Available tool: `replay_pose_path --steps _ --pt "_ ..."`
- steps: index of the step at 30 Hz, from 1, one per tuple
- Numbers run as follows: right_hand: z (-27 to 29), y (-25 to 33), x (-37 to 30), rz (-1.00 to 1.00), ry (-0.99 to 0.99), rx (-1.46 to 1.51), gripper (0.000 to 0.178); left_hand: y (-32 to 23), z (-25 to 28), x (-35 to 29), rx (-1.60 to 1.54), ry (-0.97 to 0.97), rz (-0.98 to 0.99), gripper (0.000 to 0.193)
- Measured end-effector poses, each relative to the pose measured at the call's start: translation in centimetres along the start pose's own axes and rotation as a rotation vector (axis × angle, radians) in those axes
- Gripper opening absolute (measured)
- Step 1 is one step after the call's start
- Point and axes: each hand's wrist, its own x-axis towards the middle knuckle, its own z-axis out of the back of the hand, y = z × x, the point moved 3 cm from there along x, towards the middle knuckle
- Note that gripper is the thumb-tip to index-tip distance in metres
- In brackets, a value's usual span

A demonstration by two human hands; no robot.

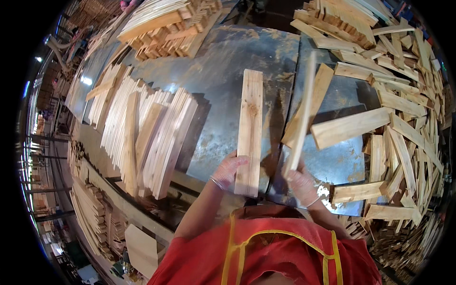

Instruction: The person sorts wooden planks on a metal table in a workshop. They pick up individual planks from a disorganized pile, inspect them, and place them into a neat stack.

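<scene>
My left hand (230, 170) is closed on the near end of a wooden board (251, 114), its broad face with a knot turned up and its length pointing away from me. My right hand (302, 184) grips the lower end of a second board (304, 118), tilted on edge and blurred by motion. Behind that one, a loose plank (317, 95) lies slantwise on the metal table (223, 61). Another short plank (350, 127) lies to the right of my right hand. Both hands seem to wear thin, pale gloves.
Left of me stands a row of boards on edge (161, 142), with a few laid across. Stacked boards (161, 28) sit at the far left, and another stack (337, 23) at the far right. A jumbled heap of planks (403, 99) fills the right side.
</scene>
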Motion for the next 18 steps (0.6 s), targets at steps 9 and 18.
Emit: replay_pose_path --steps 9,18 --pt "-11.5 -7.0 1.8 -0.342 0.4 -1.397 0.089 -3.4 9.0 -3.8 0.285 -0.086 -0.287 0.037" --pt "-13.0 -4.6 -1.0 -0.362 0.273 -0.344 0.029 -3.0 1.7 -2.8 0.297 0.125 -0.27 0.048"
